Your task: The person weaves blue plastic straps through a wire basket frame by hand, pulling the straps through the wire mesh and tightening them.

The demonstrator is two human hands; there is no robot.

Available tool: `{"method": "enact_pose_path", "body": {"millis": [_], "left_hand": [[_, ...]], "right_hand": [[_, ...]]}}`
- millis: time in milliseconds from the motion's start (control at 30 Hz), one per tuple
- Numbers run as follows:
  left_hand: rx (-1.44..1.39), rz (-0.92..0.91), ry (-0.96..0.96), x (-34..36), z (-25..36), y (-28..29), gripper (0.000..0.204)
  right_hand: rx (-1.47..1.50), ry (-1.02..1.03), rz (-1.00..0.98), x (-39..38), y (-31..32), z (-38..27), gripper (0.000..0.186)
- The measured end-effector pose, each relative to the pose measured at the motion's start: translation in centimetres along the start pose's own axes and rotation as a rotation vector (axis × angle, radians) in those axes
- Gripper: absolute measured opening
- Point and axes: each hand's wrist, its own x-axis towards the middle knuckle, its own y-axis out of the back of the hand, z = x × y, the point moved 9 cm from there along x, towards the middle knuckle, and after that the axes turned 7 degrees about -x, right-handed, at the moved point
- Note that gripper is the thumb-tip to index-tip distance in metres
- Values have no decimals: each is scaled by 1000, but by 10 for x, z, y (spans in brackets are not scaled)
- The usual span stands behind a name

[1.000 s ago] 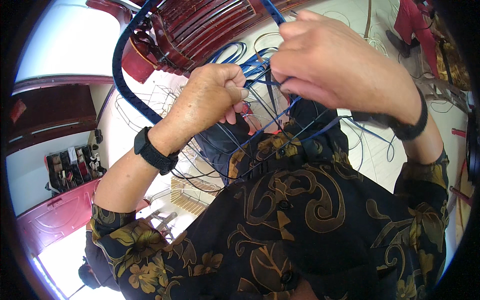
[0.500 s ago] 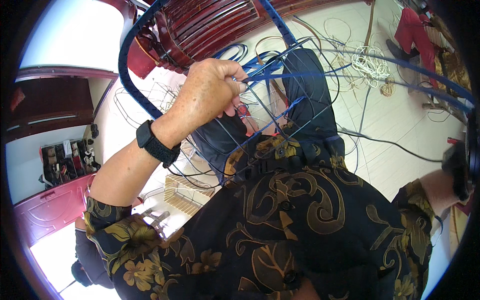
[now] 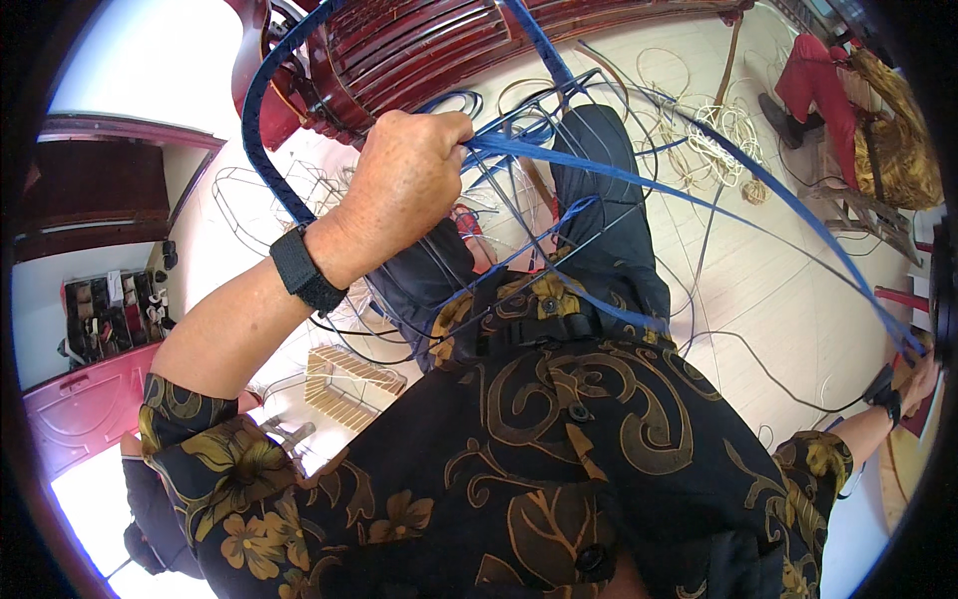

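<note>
A dark wire frame (image 3: 504, 195) rests across my thighs. Its tall handle (image 3: 261, 85) is wrapped in blue strap and arches up past the top edge. My left hand (image 3: 414, 160) is closed in a pinch on a flat blue plastic strap (image 3: 599, 172) beside the frame's wires. From there the strap stretches to the far right. Out at the right rim my right hand (image 3: 918, 384) is closed on the strap's other stretch, its fingers partly lost in shadow. A shorter piece of blue strap is wound along one of the frame's wires near my lap.
A red-brown wooden bench (image 3: 419, 60) stands ahead. Blue strap coils lie on the floor by it, with tangled white cord (image 3: 733, 140) to their right. Another person's red-trousered leg (image 3: 818, 95) is at upper right. A slatted bamboo piece (image 3: 344, 384) lies lower left.
My right arm has swung further down and outward at the right, its hand coming into view. The blue strap now slopes down more steeply to it. My left hand keeps its pinch.
</note>
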Motion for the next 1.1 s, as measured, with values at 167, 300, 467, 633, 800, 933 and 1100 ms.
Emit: {"method": "enact_pose_path", "body": {"millis": [167,300,467,633,800,933,1100], "left_hand": [[-75,-12,1,1,6,0,9],[-321,-154,267,0,-10,-5,17],[-544,-295,535,-6,-22,-15,23],[-470,-245,372,-7,-11,-12,15],[-225,-140,100,1,4,-7,13],[-117,-83,8,1,13,-4,14],[-20,-74,12,-4,15,-4,15]], "right_hand": [[-763,-486,-359,-51,-30,70,87],[-655,-446,-587,-75,-73,37,76],[-707,-629,-699,-91,-95,32,79],[-780,-89,-1018,-56,-164,-79,63],[744,32,-682,-33,-135,-407,35],[1311,356,-842,-86,-24,-626,20],[1190,583,-778,-98,41,-723,30]]}}
